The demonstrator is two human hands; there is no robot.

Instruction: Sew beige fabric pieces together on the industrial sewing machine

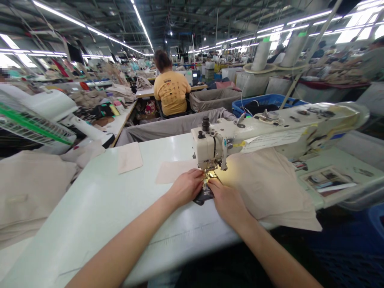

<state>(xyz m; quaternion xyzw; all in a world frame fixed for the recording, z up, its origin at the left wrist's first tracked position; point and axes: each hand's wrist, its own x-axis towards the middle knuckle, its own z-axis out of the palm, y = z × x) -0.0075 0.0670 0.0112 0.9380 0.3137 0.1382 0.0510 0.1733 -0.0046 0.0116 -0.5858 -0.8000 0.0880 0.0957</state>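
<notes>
Both my hands are at the needle area of a cream sewing machine [210, 150], one on each side of the lit presser foot [212, 175]. My left hand [188, 186] has its fingers bent together against the left of the foot; what they pinch is hidden. Fingers and thumb of my right hand [226, 198] are drawn together just right of it, also hiding what they grip. A dark plate with a pale pattern [205, 193] shows between them. Behind my left hand lies a small beige fabric piece [171, 171]. Large beige fabric panels [267, 186] spread under the machine arm, beside my right hand.
Another beige piece [129, 157] lies on the pale green table [120, 216]. Stacked beige fabric [30, 192] is at far left, below a white fan [51, 108]. A grey cloth bin [168, 126], a blue basket [270, 100] and a person in yellow [172, 92] are beyond.
</notes>
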